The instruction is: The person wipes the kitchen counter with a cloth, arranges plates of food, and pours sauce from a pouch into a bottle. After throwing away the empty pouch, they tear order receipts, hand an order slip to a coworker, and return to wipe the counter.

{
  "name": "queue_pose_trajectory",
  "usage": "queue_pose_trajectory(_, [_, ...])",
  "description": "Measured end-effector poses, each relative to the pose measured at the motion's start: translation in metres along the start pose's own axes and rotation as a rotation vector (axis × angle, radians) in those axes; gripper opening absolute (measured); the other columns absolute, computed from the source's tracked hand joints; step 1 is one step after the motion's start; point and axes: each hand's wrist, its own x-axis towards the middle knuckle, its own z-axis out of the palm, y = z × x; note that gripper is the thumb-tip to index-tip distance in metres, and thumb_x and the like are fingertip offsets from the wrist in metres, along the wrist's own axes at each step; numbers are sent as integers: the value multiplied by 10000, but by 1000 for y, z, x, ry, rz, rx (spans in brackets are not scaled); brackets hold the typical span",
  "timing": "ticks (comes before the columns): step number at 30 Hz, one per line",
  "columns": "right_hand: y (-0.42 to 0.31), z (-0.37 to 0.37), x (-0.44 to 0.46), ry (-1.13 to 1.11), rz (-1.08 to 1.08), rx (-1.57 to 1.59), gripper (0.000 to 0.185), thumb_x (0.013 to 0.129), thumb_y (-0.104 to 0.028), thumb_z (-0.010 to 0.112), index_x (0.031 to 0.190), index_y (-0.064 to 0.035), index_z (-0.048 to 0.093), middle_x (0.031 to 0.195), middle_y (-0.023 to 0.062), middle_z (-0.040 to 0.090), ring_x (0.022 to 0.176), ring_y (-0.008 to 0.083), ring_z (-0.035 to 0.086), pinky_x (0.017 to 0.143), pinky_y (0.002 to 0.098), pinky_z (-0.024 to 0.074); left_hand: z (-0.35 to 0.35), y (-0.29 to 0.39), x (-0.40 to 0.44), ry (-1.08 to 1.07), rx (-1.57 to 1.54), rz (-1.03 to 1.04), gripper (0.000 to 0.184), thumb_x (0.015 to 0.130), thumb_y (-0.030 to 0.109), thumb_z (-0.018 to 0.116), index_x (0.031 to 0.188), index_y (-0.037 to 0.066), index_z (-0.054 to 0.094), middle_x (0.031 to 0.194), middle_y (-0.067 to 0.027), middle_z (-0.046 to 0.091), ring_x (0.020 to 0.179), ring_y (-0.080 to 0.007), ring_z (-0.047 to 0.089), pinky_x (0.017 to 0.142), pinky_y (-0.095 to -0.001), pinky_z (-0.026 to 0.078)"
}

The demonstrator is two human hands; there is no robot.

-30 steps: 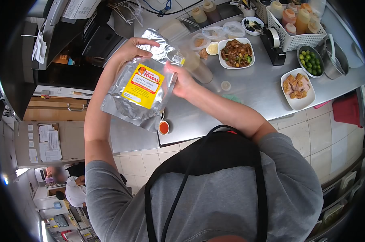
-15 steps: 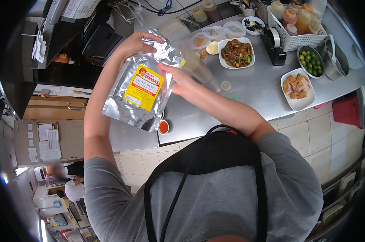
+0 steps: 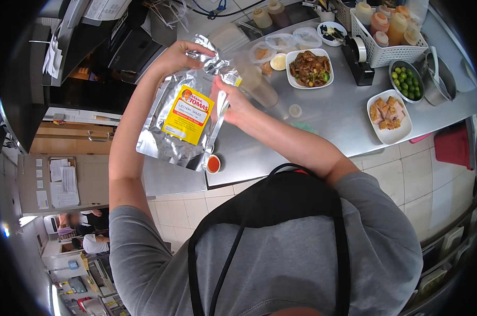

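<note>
A silver foil sauce pouch (image 3: 157, 118) with a yellow and red "Mang Tomas Lechon Sauce" label hangs tilted between my hands above the steel counter. My left hand (image 3: 179, 57) grips its crumpled upper edge, fingers curled over the foil. On the pouch's right side, my right hand (image 3: 230, 104) holds the edge near the top corner, thumb on the foil. A translucent plastic bottle (image 3: 260, 87) is just beyond the right hand, partly covered by the pouch; whether they touch I cannot tell. A small paper cup of orange-red sauce (image 3: 213, 164) stands by the pouch's lower end.
Across the steel counter (image 3: 323, 113) are a round cap (image 3: 295, 110), a plate of meat and broccoli (image 3: 330, 79), a dish of crispy pork (image 3: 391, 138), a bowl of limes (image 3: 407, 81), a tape dispenser (image 3: 362, 73) and a basket of squeeze bottles (image 3: 386, 55). People stand far left.
The pouch's top has crumpled more, and its lower end has shifted slightly. My right fingers have moved a little up along the edge. In the background, people have moved.
</note>
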Motion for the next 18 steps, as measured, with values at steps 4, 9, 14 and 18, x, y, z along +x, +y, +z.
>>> queue_pose_trajectory(4, [-1, -3, 1, -44, -19, -34, 232, 835, -303, 527, 989, -130, 519, 895, -5, 509, 854, 140, 472, 784, 323, 393, 1, 2, -2, 8, 5, 0, 337, 651, -80, 591, 942, 80, 650, 938, -37, 625, 778, -81, 558, 657, -198, 453])
queue_pose_trajectory(9, [-3, 1, -5, -42, -59, -40, 276, 856, -320, 482, 1075, -151, 493, 959, 2, 503, 893, 139, 464, 805, 334, 389, 3, 4, -4, 28, 10, 12, 340, 651, -76, 590, 943, 86, 652, 933, -32, 625, 770, -75, 553, 641, -200, 448])
queue_pose_trajectory(14, [-15, -22, 18, -93, -42, -61, 189, 827, -138, 534, 1009, -90, 516, 897, 14, 513, 826, 134, 486, 769, 272, 399, 4, 4, -4, 21, 57, 49, 337, 652, -64, 602, 956, 75, 645, 916, -27, 624, 762, -81, 558, 672, -198, 447])
queue_pose_trajectory(18, [-20, -22, 16, -123, -10, -68, 155, 795, -64, 558, 946, -59, 525, 839, 29, 522, 767, 138, 503, 730, 258, 416, 5, 7, -4, 37, -87, -27, 328, 661, -50, 609, 969, 61, 636, 904, -28, 622, 759, -83, 562, 699, -207, 446])
